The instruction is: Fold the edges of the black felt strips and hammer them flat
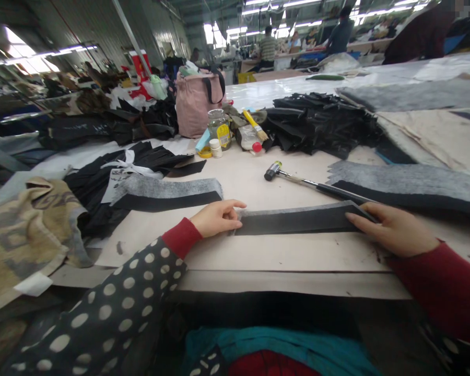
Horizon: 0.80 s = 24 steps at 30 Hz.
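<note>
A black strip of material [293, 221] with a grey fuzzy edge lies across the pale work board [266, 253] in front of me. At its left end, my left hand [219, 216] pinches the corner between thumb and fingers. My right hand [395, 227] grips the opposite end, thumb on top. Just behind the strip rests a hammer [313, 184], its head to the left and its handle running toward my right hand. Grey-and-black strips [172, 193] lie beyond my left hand, and more such strips [411, 190] lie beyond my right.
Behind stand a pink bag [196, 102], a glass jar [219, 128] and a small white bottle [215, 148]. A yellow brush [254, 124] lies near a heap of black pieces [317, 122]. A patterned cloth [31, 235] hangs at left. Several people work farther back.
</note>
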### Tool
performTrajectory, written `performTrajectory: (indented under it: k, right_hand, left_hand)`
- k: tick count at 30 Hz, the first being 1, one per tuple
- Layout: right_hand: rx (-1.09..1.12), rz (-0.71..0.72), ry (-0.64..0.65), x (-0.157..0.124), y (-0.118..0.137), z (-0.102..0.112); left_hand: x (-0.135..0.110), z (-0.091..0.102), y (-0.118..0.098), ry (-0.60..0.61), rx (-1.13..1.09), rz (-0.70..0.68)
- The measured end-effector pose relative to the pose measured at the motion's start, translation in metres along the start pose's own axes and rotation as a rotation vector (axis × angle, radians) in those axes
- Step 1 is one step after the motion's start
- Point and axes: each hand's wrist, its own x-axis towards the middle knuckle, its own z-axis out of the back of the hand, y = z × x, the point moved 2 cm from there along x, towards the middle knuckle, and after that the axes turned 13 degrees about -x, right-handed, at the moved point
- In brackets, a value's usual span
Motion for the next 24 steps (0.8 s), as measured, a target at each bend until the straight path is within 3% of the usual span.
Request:
performTrajectory:
  k: [13, 24]
  right_hand:
    - [-0.123, 0.061, -0.212, -0.0041, 0.0088, -0.0034]
    - [-0.044, 0.130, -0.241, -0.0082, 0.0046, -0.0081]
  left_hand:
    - [-0.0036, -0.0058, -0.0093, -0.088, 0.276, -0.020]
    - [-0.0028, -0.0052, -0.0088, -0.082, 0.332, -0.004]
